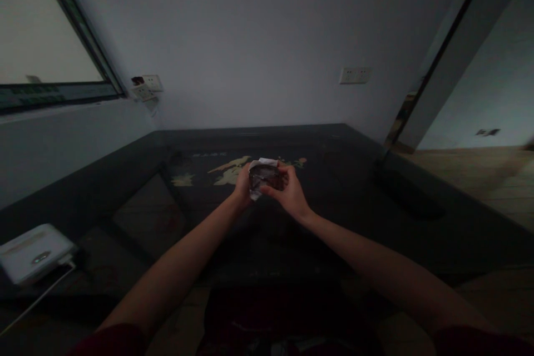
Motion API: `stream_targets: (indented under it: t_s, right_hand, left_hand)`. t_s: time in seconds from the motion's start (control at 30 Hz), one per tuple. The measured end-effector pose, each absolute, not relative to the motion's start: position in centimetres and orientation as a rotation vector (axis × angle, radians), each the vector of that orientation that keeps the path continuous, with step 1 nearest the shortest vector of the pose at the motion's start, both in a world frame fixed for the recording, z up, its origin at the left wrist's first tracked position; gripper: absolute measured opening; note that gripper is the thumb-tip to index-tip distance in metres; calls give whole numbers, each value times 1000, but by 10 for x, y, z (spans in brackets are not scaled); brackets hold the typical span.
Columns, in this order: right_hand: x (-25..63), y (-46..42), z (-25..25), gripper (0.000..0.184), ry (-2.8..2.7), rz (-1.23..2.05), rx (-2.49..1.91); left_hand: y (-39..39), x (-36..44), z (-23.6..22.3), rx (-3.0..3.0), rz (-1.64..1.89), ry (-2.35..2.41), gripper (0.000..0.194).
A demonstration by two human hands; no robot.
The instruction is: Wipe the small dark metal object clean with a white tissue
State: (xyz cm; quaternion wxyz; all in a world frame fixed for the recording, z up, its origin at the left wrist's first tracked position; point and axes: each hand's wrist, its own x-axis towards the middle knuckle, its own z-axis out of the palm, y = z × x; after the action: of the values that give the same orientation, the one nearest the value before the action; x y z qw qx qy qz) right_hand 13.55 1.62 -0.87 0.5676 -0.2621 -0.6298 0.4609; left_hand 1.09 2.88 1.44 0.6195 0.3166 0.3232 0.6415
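Observation:
Above the middle of a dark glossy table (325, 250), both my hands are closed round a small dark, shiny object (267, 175), possibly a glass dish; its exact kind is too dim to tell. Crumpled white paper (267, 162), like a tissue, shows along its top edge and at its lower left. My left hand (243, 184) grips the left side, its fingers mostly hidden behind the object and paper. On the right side, my right hand (291, 189) has its thumb across the near face and its fingers bent round the edge.
A white box-shaped device (37, 250) with a white cable (39, 299) sits at the table's left. A long dark object (411, 197) lies on the right side. Wall sockets (354, 75) are beyond the table, and a window (45, 33) is at upper left.

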Motion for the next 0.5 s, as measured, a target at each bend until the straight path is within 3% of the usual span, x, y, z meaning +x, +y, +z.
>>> stream_targets:
  t_s: [0.13,0.27,0.5]
  right_hand:
    - [134,18,-10,66,-1480,1112,-619]
    - [133,21,-14,65,-1450,1143,-578]
    - [131,19,-11,63,-1358,1199,-577]
  left_hand:
    - [27,11,16,691,1400,724,32]
    - [21,17,11,731,1651,838,34]
    - [1,24,9,1354,2035,977,32]
